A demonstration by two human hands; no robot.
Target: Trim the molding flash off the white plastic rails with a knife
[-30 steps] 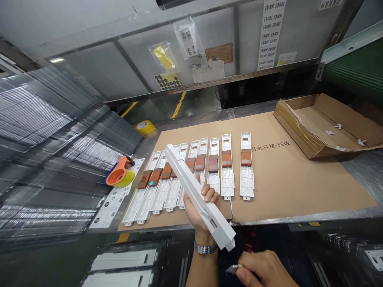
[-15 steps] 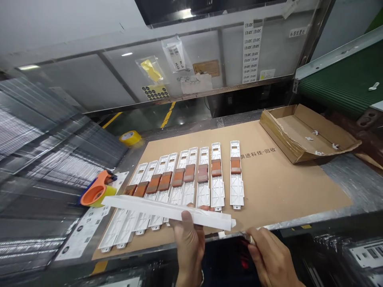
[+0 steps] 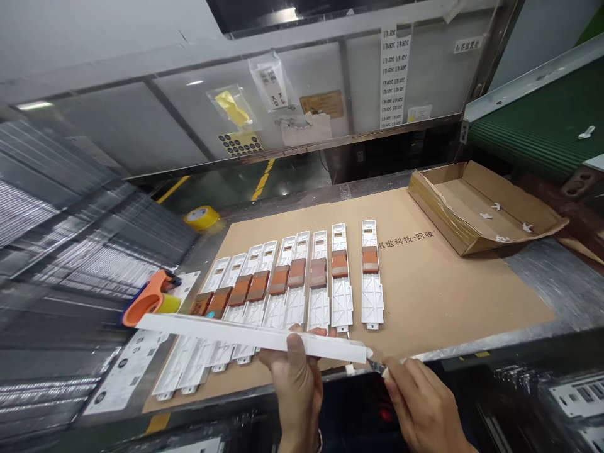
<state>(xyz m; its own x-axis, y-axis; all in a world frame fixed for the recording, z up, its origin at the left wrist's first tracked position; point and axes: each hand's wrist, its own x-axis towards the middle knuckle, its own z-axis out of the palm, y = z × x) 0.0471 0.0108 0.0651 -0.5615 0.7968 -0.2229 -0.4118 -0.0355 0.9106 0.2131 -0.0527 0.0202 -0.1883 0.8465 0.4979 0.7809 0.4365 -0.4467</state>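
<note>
Low centre of frame, just off the front edge of the surface (image 3: pixel 472 296), left hand (image 3: pixel 295 377) holds a long white plastic strip (image 3: pixel 250 333) roughly level, fingers wrapped round it w/ thumb on top, right of its middle. Right hand (image 3: pixel 425 406) sits at lower right, fingers pinching a small blade (image 3: pixel 376 366) whose tip touches the strip's right end. Strip looks light, stiff, prob. smooth & a bit brittle at thin edges; best gripped near mid-length. Behind: row of white plastic parts (image 3: pixel 302 283) w/ brown pads on a cardboard sheet (image 3: pixel 425 277), orange tape dispenser (image 3: pixel 151 299) mid-left, open carton (image 3: pixel 476 204) upper right.
</note>
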